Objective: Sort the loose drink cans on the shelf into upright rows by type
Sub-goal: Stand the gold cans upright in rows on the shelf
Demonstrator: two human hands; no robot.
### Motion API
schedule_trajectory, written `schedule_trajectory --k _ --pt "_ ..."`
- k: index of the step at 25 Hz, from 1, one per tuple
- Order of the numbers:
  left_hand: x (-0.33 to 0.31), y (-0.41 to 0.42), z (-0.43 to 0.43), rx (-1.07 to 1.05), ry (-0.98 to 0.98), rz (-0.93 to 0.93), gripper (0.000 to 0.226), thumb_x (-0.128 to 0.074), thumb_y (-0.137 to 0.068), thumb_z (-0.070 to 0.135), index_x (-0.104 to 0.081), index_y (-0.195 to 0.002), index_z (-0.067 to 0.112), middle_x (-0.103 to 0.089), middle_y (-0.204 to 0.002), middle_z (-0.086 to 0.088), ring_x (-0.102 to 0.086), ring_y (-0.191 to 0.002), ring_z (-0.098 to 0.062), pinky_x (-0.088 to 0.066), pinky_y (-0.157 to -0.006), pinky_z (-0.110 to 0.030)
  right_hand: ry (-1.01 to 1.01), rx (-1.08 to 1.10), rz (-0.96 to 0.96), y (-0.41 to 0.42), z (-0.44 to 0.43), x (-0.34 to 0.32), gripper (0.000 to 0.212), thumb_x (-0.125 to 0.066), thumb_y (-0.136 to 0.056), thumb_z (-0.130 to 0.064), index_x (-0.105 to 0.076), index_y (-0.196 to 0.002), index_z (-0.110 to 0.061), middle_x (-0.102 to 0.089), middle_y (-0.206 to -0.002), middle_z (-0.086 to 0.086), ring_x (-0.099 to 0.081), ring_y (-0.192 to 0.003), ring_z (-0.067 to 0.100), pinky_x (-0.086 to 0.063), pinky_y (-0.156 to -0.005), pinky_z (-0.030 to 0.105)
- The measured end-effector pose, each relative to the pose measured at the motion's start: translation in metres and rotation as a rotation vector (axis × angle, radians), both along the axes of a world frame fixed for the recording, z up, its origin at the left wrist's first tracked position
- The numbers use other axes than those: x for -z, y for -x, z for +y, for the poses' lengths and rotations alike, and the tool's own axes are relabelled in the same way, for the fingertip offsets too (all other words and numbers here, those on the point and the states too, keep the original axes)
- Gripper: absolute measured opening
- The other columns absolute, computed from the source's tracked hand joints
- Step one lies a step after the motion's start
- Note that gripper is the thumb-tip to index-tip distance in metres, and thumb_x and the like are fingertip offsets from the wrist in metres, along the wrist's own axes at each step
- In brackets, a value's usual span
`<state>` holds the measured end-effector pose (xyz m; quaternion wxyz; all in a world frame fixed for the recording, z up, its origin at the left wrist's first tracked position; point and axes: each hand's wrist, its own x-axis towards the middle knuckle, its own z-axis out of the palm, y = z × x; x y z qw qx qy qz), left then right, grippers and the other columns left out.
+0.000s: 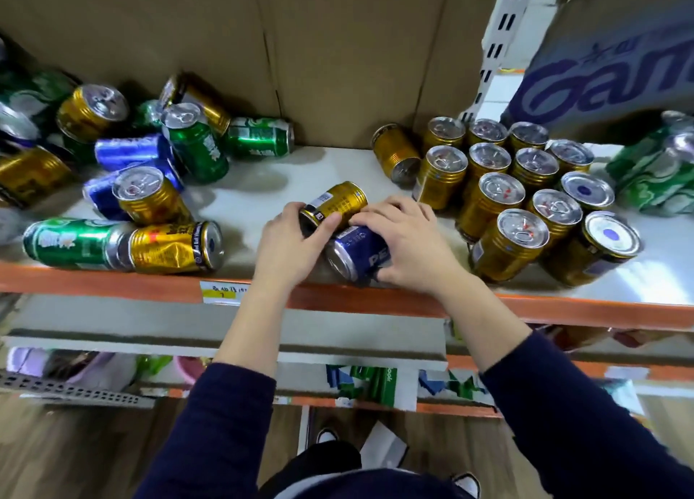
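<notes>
A shop or stockroom: a white shelf with an orange steel front rail (112, 278) carries a yellow-and-white price tag (224, 292) at 6 o'clock. Brown cardboard cartons (338, 47) stand at 12 and a white slotted upright (503, 29) at 1.

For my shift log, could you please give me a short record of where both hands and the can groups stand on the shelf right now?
left hand: grips a gold can lying on its side, middle of the shelf
right hand: grips a blue can lying at the front edge
gold rows: upright, right of the hands
stray gold can: on its side, beside the rows' back left
green cans: grouped far right
loose pile: gold, green and blue cans mixed, far left
</notes>
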<state>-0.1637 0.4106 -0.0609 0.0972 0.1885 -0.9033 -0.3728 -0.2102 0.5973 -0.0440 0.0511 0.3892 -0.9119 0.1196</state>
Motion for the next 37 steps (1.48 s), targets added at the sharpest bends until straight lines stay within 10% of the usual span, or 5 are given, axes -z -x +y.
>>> schedule_trajectory --k 8,18,21,37 --pt "0.000 0.012 -0.004 0.012 -0.153 0.248 0.058 -0.065 -0.079 0.053 -0.055 -0.121 0.013 -0.058 -0.115 -0.009 -0.053 -0.106 -0.023 -0.034 -0.080 -0.018 0.479 0.158 -0.107 -0.015 0.017 -0.015 0.072 -0.086 -0.063 -0.032 -0.055 -0.125 -0.014 -0.061 -0.120 0.000 -0.051 -0.112 0.019 -0.042 -0.097 0.032" --pt "-0.034 0.039 0.070 0.308 -0.081 0.286 0.069 -0.083 -0.064 0.048 -0.060 -0.121 0.017 -0.064 -0.117 0.000 -0.059 -0.105 -0.013 -0.048 -0.087 -0.022 0.928 0.422 -0.359 -0.059 0.074 -0.013 0.061 -0.076 -0.061 -0.053 -0.050 -0.115 -0.041 -0.064 -0.110 -0.018 -0.062 -0.102 0.002 -0.052 -0.080 0.017" --pt "-0.035 0.052 0.102 0.375 -0.031 0.310 0.068 -0.083 -0.066 0.047 -0.061 -0.123 0.017 -0.064 -0.120 0.000 -0.056 -0.104 -0.010 -0.040 -0.081 -0.010 0.975 0.474 -0.375 -0.061 0.096 -0.011 0.060 -0.077 -0.061 -0.052 -0.049 -0.115 -0.046 -0.065 -0.110 -0.019 -0.062 -0.103 0.002 -0.054 -0.081 0.019" --pt "-0.053 0.060 0.219 0.458 0.246 0.424 0.037 -0.049 -0.095 0.041 -0.058 -0.124 0.018 -0.055 -0.128 -0.003 -0.045 -0.122 -0.019 -0.032 -0.105 -0.038 1.110 0.531 -0.296 -0.067 0.198 -0.024 0.060 -0.076 -0.066 -0.044 -0.059 -0.118 -0.019 -0.071 -0.100 -0.009 -0.067 -0.091 0.012 -0.053 -0.074 0.019"
